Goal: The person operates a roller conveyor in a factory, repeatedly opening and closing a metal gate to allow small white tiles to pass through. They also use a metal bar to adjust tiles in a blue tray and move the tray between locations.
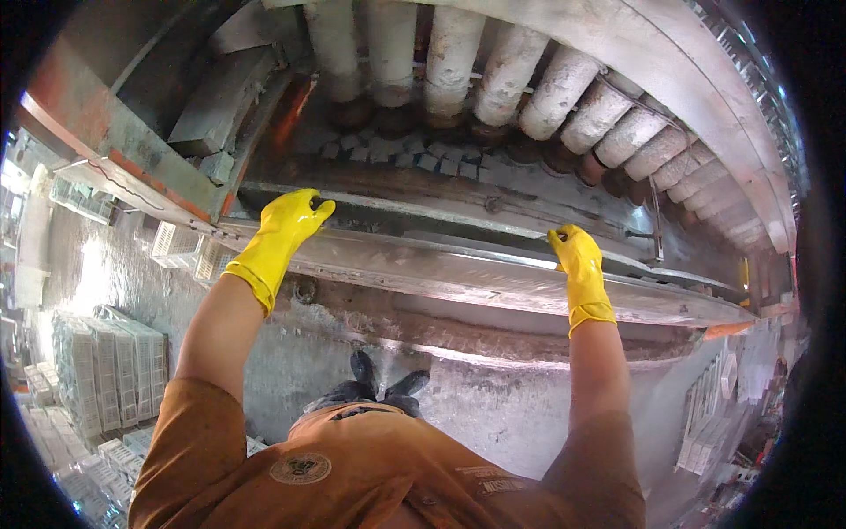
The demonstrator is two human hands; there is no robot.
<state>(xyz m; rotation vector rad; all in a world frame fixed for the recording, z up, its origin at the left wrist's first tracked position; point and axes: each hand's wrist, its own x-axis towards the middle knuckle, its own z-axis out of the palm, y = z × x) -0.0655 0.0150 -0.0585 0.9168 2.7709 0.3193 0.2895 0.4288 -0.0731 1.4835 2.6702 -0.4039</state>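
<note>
Nearest the camera, the person's orange-brown shirt [370, 476] fills the lower edge, with dark shoes [381, 388] on the grey floor [493, 414] just below the long metal rail [458, 269], which serves as the landmark here. Both bare forearms rise to that rail. The left hand [280, 231], in a yellow rubber glove, lies at the rail's left end with its fingers curled over the far edge, closed on the rail. The right hand [577, 257], gloved the same, grips the rail toward its right part, fingers hooked over the top edge. To the left of the rail and lower, stacks of pale slotted blocks [106, 370] stand on the floor. Just beyond the rail lie small grey bricks [414, 154] in a dark trough. Farthest past the rail, a row of thick whitish rollers [529, 84] curves away to the right
</note>
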